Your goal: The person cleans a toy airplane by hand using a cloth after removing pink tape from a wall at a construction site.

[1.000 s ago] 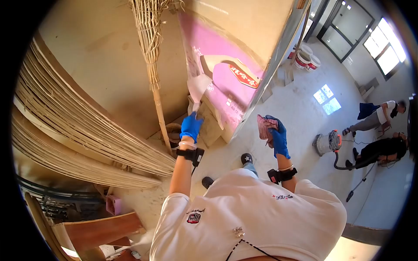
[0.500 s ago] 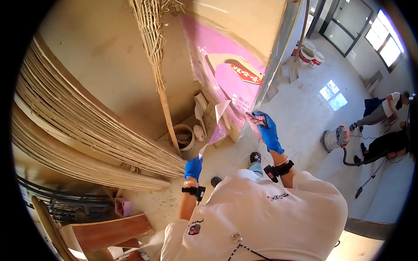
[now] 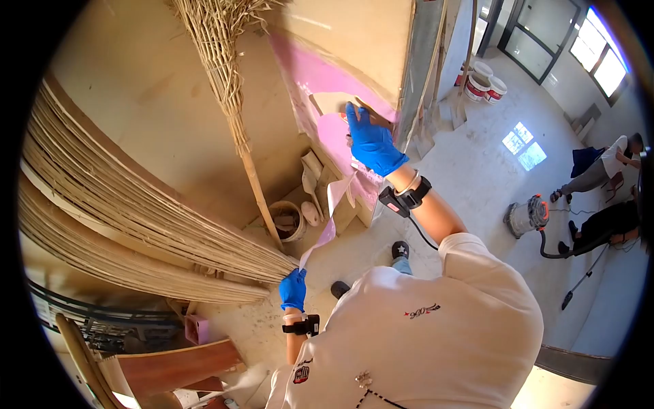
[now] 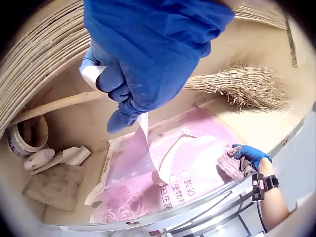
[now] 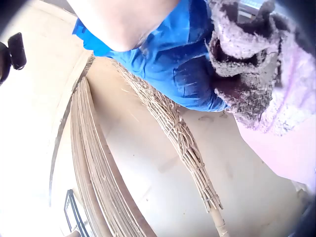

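Observation:
My blue-gloved left hand (image 3: 293,290) pinches the end of a long strip of pink printed film (image 3: 319,240). The strip runs up, twisting, to a pink poster sheet (image 4: 192,165) on the panel, and a white end curls by the fingers in the left wrist view. In my right hand (image 3: 372,142), also gloved, is a bunched, dirty pink cloth (image 5: 247,74). That hand is up at the poster, overlapping its red label in the head view, and the cloth lies against the pink surface in the left wrist view.
A twig broom (image 3: 228,88) leans at the left, near stacked long slats (image 3: 136,204). A bucket (image 3: 289,218) with debris stands by the broom handle. To the right are a vacuum cleaner (image 3: 526,217), two people and paint buckets (image 3: 480,85).
My left hand has drawn down and back from the poster, stretching the peeled strip. The right hand with the cloth has moved left and up, from beside the panel onto the poster.

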The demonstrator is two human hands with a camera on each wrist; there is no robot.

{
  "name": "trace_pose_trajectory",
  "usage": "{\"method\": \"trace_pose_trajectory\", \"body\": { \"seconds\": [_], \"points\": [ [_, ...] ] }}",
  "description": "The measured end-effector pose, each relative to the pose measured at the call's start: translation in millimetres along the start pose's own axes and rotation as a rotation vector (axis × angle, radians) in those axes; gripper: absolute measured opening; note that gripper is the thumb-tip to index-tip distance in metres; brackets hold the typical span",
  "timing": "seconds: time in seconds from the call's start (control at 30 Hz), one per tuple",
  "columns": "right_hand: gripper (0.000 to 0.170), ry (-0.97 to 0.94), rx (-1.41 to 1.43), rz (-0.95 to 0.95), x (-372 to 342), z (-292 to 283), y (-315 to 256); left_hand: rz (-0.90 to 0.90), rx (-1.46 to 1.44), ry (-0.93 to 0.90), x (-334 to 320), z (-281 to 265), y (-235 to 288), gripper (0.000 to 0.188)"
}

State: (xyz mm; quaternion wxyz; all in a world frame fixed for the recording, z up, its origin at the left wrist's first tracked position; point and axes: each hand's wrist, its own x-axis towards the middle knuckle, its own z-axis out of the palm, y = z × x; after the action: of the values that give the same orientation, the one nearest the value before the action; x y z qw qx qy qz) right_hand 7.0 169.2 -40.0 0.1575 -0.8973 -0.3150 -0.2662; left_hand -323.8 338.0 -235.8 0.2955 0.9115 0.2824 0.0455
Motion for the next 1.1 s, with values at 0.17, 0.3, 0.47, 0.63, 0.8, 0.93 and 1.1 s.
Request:
{"method": "trace_pose_trajectory", "body": {
  "seconds": [0.17, 0.3, 0.47, 0.63, 0.8, 0.93, 1.1],
  "points": [
    [0.056, -0.109, 0.013, 0.057, -28.7, 11.0, 7.1, 0.001, 0.024, -0.015, -0.5, 3.1, 1.3, 0.028],
    [0.036, 0.006, 0.181, 0.044, -56.4, -6.3, 5.5, 0.009, 0.04, -0.038, 2.4, 0.2, 0.5, 0.028],
    [0.015, 0.005, 0.373, 0.093, -87.6, -25.7, 24.5, 0.054, 0.106, -0.088, 6.7, -4.7, 5.0, 0.028],
    [0.017, 0.056, 0.443, 0.147, -106.8, -36.7, 45.9, 0.217, 0.132, -0.098, 11.7, 2.0, 7.6, 0.027],
    [0.018, 0.06, 0.497, 0.16, -108.0, -46.7, 45.4, 0.268, 0.33, -0.168, 26.1, 7.0, 27.2, 0.021],
    [0.016, 0.056, 0.514, 0.181, -110.8, -49.2, 52.2, 0.393, 0.153, -0.013, 31.1, 18.6, 35.4, 0.015],
    [0.015, 0.044, 0.518, 0.166, -112.2, -50.1, 62.5, 0.451, -0.378, 0.116, 43.4, 17.2, 97.6, 0.029]
  ]
}}
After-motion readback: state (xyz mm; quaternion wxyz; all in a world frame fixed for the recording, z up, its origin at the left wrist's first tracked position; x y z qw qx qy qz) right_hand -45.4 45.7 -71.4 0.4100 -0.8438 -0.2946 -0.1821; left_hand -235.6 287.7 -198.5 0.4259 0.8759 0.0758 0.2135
